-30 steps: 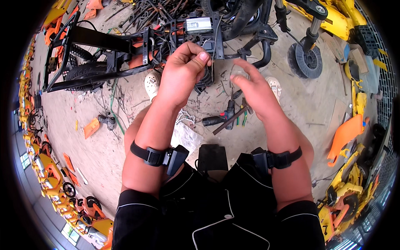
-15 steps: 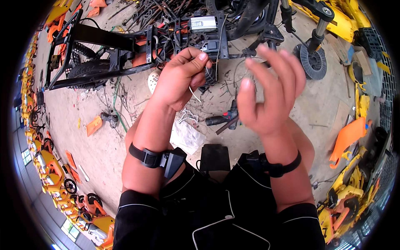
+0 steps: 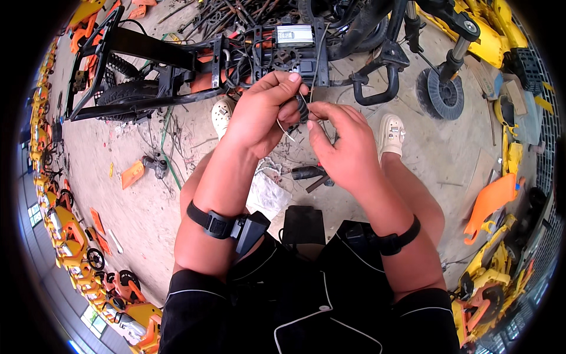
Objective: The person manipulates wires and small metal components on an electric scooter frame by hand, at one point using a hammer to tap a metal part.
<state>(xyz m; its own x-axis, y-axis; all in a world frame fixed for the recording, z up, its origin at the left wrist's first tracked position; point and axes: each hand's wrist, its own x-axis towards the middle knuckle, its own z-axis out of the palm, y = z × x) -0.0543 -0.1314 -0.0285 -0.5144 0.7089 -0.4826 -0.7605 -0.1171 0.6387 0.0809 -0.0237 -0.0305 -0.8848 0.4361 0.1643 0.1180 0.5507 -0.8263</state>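
Note:
My left hand (image 3: 259,112) is closed, thumb against the curled forefinger, gripping a thin white wire (image 3: 286,131). One end of the wire sticks out below the fingers; the rest is hidden in the hand. Just to its right, my right hand (image 3: 348,144) has its thumb and forefinger tips drawn together beside the left fingers. Whatever lies between those tips is too small to make out. Beyond both hands stands a black vehicle frame (image 3: 194,95), with loose cables (image 3: 239,68) and a silver box-shaped unit (image 3: 294,35) on it.
A white cloth (image 3: 268,194) and a partly hidden power tool (image 3: 308,172) lie on the floor between my legs. An orange panel piece (image 3: 133,175) lies left. Right of the frame is a wheel hub (image 3: 439,94); orange and yellow panels (image 3: 494,197) lie farther right.
My right hand has come left from a raised, spread pose to the left hand, its fingertips drawing together. My left hand keeps the wire. The view has shifted slightly.

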